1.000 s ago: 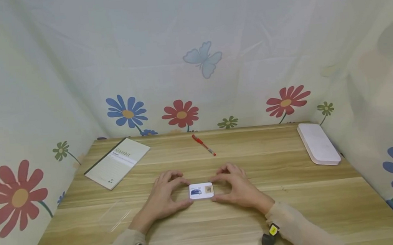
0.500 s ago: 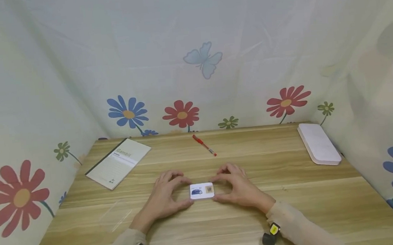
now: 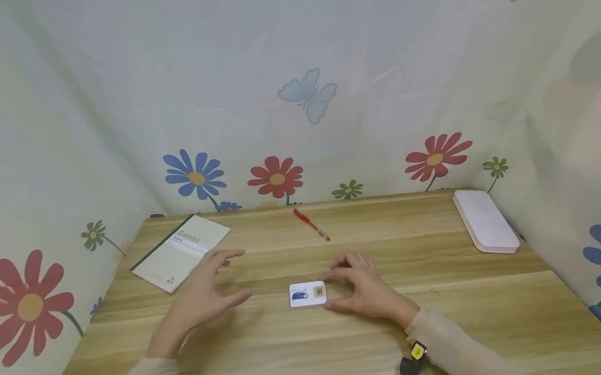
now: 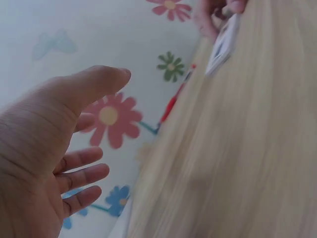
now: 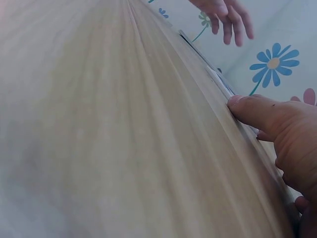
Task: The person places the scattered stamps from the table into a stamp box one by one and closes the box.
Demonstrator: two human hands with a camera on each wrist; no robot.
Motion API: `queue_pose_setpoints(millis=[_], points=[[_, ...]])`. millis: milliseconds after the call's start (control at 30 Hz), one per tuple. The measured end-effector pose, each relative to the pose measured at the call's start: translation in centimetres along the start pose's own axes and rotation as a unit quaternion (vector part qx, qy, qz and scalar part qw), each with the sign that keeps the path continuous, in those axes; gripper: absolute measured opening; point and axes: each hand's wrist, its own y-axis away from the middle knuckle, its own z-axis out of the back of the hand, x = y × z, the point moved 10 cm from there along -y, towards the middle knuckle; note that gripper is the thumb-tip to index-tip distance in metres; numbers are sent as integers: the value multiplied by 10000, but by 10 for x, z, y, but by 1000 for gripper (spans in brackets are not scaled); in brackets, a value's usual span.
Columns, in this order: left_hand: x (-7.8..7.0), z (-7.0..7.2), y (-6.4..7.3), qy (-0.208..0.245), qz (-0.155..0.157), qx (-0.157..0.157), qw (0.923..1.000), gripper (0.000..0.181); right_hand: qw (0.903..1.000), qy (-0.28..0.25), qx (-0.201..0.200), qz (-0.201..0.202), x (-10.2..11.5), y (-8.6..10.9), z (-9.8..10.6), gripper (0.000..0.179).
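Note:
A small white card (image 3: 299,295) with a dark blue picture and a brown square lies flat near the middle of the wooden table. My right hand (image 3: 364,288) pinches its right end, index finger at the far corner and thumb at the near one. Seen from the right wrist, the thumb (image 5: 255,110) rests right at the card's edge. To the left of the card, my left hand (image 3: 203,295) is held above the table with nothing in it, thumb and fingers spread apart. Its fingers (image 4: 81,176) show relaxed in the left wrist view.
Behind the left hand lies a pale notebook (image 3: 178,250) marked "Gambit", partly overlapped by the hand. A red pen (image 3: 311,224) lies farther back in the middle. At the right stands a white flat case (image 3: 485,220). A flowered curtain (image 3: 219,99) encloses the table.
My left hand has let go of the card's left end and moved left and up toward the notebook, its arm now covering a clear plastic piece. The right hand and card have stayed put.

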Motion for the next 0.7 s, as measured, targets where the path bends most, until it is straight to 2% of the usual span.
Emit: queue_pose_setpoints(millis=[167, 367, 567, 700], points=[[15, 35, 18, -171, -116, -452, 9988, 86, 10000, 9, -43, 13, -2, 1, 2, 53], [34, 59, 46, -267, -21, -685, 9973, 86, 10000, -15, 11, -4, -1, 3, 1, 54], [55, 66, 72, -472, 304, -556, 9969, 84, 10000, -27, 23, -18, 0, 2, -1, 54], [74, 63, 87, -470, 714, -418, 9955, 85, 10000, -26, 9, 2, 0, 1, 1, 54]])
